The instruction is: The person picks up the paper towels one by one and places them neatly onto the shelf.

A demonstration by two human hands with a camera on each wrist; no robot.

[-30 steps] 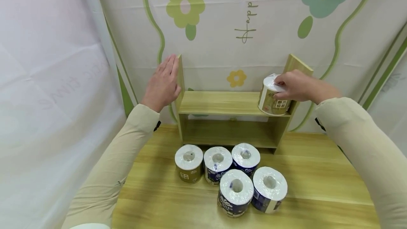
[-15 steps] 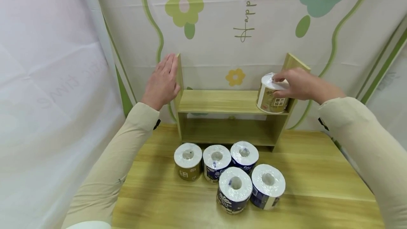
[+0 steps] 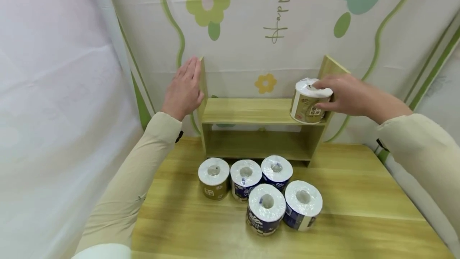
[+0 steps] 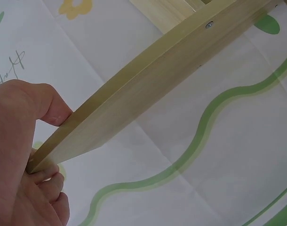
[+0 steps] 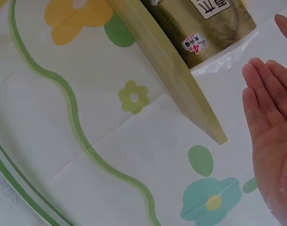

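A small wooden shelf [image 3: 248, 111] with two boards stands at the back. My left hand [image 3: 183, 89] grips the upper end of its left side panel [image 4: 120, 84], thumb on one face and fingers curled on the other. A gold-wrapped toilet roll [image 3: 305, 105] stands upright on the top board at the right end, beside the right side panel [image 5: 171, 61]. Just right of that roll is my right hand [image 3: 353, 93]. In the right wrist view its fingers [image 5: 263, 89] are straight and apart from the roll.
In front of the shelf, on the wooden table [image 3: 359, 195], stand several toilet rolls: one gold-wrapped roll [image 3: 213, 179] at the left and blue-wrapped rolls [image 3: 266, 209] to its right. A flower-print cloth [image 3: 244, 51] hangs behind the shelf.
My right hand has let go of the gold-wrapped toilet roll and drawn slightly to the right. The roll stays on the top board. My left hand keeps its grip on the panel.
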